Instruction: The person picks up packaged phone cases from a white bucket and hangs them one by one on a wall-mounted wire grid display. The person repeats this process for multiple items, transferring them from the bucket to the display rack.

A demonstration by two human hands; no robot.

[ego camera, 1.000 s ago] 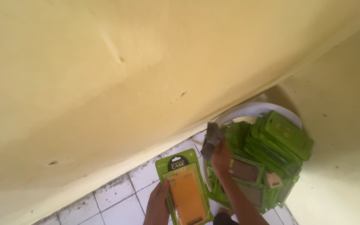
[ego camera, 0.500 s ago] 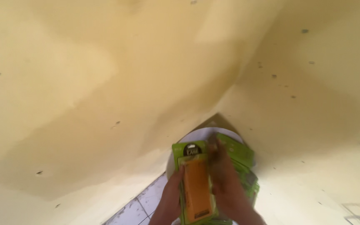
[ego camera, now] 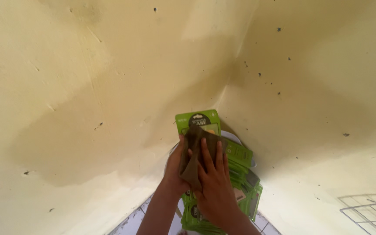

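2 hands, brown cloth, green package

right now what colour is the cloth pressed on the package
Dark brown, seen in the head view: the cloth lies under the right hand against the green package.

walls: pale yellow plaster, two faces meeting at a corner, dark specks and scuffs
floor: white tiles, grey grout, low in view
fixture: white wire rack, lower right
light: soft daylight, uneven shading
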